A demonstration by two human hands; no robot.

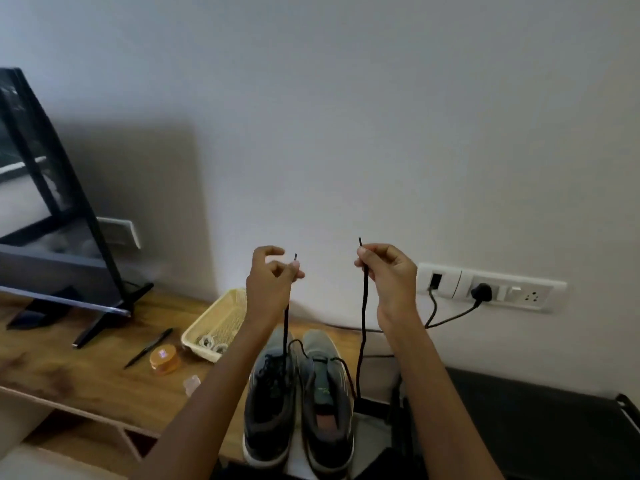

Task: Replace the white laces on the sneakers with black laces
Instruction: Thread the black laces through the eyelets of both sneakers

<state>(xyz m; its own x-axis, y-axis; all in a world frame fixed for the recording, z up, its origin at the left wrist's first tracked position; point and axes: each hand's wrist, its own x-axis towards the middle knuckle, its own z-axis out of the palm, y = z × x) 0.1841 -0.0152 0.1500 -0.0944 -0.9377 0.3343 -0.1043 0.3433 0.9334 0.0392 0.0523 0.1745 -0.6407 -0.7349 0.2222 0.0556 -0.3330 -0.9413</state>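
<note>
Two grey sneakers stand side by side on the wooden table, toes toward the wall. The left sneaker carries black lacing. The right sneaker has a black lace running through its front. Both ends of that lace are lifted level above the shoes. My left hand pinches one end, whose tip sticks up. My right hand pinches the other end, a little higher. White laces lie coiled in a cream basket left of the shoes.
A TV on a stand fills the left. A black pen, an orange round container and a small clear piece lie on the wooden table. A wall socket strip with plugged cables sits right; a black surface lies below it.
</note>
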